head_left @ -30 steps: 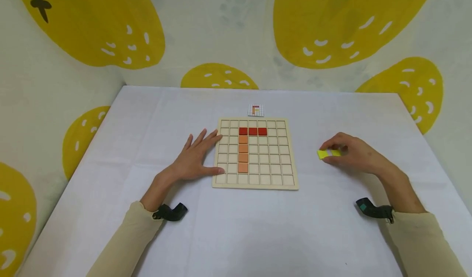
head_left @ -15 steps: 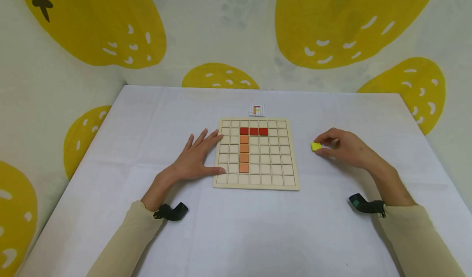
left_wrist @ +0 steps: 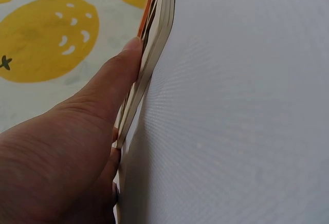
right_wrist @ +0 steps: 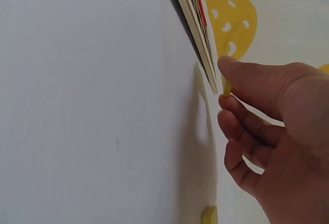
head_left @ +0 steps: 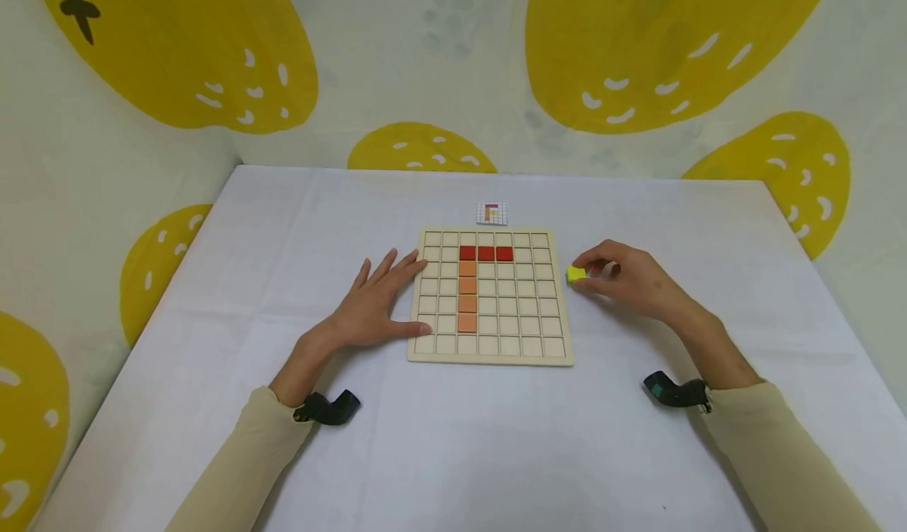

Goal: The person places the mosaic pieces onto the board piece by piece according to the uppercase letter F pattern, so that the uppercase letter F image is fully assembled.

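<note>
In the head view a square wooden grid board (head_left: pixel 489 347) lies on the table. Several orange tiles (head_left: pixel 467 304) form a column in it, topped by a row of red tiles (head_left: pixel 485 253). My left hand (head_left: pixel 372 308), its fingers spread, rests on the board's left edge; in the left wrist view the thumb presses over the rim. Just off the board's right edge my right hand (head_left: pixel 627 278) pinches a yellow tile (head_left: pixel 576 274) between thumb and fingers. A second yellow piece (right_wrist: pixel 209 215) shows on the table in the right wrist view; in the head view it is not visible.
A small pattern card (head_left: pixel 492 213) lies behind the board, showing a coloured grid. White cloth covers the table (head_left: pixel 453 445), and a wall (head_left: pixel 468 60) with yellow fruit prints stands behind it. Black wrist cameras (head_left: pixel 329 408) sit on both forearms.
My right hand has moved left toward the board with one yellow tile pinched; a second ago it was farther right over the yellow pieces. The left hand and board stay put.
</note>
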The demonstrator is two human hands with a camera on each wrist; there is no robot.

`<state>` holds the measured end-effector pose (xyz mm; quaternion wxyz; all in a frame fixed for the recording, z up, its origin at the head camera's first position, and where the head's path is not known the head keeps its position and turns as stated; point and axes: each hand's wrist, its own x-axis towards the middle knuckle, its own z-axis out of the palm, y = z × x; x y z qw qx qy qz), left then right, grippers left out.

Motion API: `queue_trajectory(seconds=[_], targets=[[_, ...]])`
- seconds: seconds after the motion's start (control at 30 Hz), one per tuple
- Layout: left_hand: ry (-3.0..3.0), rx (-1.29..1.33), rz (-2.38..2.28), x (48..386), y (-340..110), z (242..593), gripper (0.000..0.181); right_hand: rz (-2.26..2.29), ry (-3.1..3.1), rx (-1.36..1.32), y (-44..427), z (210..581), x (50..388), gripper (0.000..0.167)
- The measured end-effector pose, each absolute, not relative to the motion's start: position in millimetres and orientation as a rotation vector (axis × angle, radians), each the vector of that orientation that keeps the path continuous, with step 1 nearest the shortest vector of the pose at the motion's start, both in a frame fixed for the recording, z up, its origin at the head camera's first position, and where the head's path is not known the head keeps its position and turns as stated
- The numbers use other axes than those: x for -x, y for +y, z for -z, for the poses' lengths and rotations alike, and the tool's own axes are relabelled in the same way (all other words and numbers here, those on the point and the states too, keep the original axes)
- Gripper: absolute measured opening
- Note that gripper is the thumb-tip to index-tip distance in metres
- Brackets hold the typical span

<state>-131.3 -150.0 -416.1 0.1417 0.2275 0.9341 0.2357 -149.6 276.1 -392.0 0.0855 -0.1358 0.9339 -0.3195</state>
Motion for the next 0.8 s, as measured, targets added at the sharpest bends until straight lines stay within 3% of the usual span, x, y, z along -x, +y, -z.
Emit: queue_trajectory(seconds=[0.8], targets=[[2.702, -0.662, -0.678, 131.2, -150.5, 416.0, 0.103, 1.031, 2.759, 0.482, 233.0, 402.6, 151.0, 0.029]])
